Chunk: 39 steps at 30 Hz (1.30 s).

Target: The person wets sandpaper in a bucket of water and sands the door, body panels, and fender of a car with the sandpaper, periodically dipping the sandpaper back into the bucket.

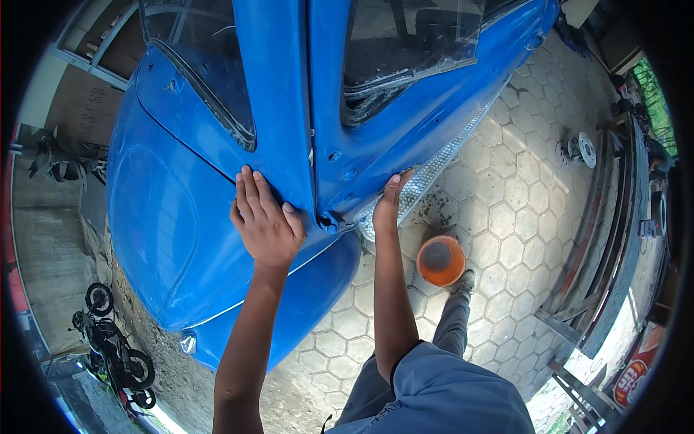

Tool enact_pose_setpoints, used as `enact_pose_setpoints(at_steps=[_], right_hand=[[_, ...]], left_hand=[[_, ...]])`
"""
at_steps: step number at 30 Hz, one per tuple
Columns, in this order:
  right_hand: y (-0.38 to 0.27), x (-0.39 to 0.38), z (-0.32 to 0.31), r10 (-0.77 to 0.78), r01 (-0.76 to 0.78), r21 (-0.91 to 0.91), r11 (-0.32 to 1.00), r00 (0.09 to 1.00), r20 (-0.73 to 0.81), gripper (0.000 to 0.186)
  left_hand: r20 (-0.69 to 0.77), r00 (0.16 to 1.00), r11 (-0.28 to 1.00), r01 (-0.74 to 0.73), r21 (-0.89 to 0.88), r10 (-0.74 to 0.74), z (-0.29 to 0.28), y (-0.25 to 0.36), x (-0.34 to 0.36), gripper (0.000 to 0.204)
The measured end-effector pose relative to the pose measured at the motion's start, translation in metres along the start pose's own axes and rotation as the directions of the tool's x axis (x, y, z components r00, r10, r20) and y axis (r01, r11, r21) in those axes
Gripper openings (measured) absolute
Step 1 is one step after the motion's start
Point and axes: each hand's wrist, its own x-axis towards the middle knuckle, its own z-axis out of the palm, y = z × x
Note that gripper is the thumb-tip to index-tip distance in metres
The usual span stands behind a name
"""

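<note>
The blue car body (170,231) fills the upper left and centre of the frame, its rounded nose toward the left. The left hand (267,217) lies palm down below the windscreen pillar (275,87), fingers a little apart; its grip is spread flat and holds nothing that shows, a pose that probably steadies the person against the panel. The right hand (392,194) sits lower on the far side of the seam, by the bottom of the door panel (455,101) and the patterned silvery strip (441,163), perhaps to reach that lower edge. An orange bucket (452,272) stands on the paving (506,217) beside a foot (467,281), likely to keep it within reach.

The right hand shows mostly its thumb side, so I cannot tell whether its grip is wide, narrow or holding something, or whether it touches the door. The bucket's dark contents are unclear, and the car's roof is cut off above.
</note>
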Motion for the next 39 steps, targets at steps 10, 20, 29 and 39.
enact_pose_setpoints(at_steps=[10,20,29,39], right_hand=[[0.024,-0.074,0.052,0.069,-0.075,0.064,0.995,0.994,0.089,0.094],[0.063,-0.099,0.076,0.204,-0.216,0.176,0.96,0.976,0.081,0.097],[0.125,0.021,-0.034,0.499,-0.44,0.444,0.78,0.866,-0.017,0.075],[0.14,-0.056,0.0,0.21,-0.216,0.169,0.962,0.976,0.054,0.097]], left_hand=[[-0.02,0.999,0.997,-0.044,0.068,0.046,-0.005,-0.021,-0.006,0.057],[-0.039,0.992,0.98,-0.111,0.166,0.119,-0.005,-0.033,-0.004,0.058],[-0.075,0.994,0.996,-0.076,0.041,0.079,0.013,0.005,-0.008,0.056],[-0.082,0.994,0.996,-0.068,0.06,0.073,0.008,0.004,-0.003,0.056]])
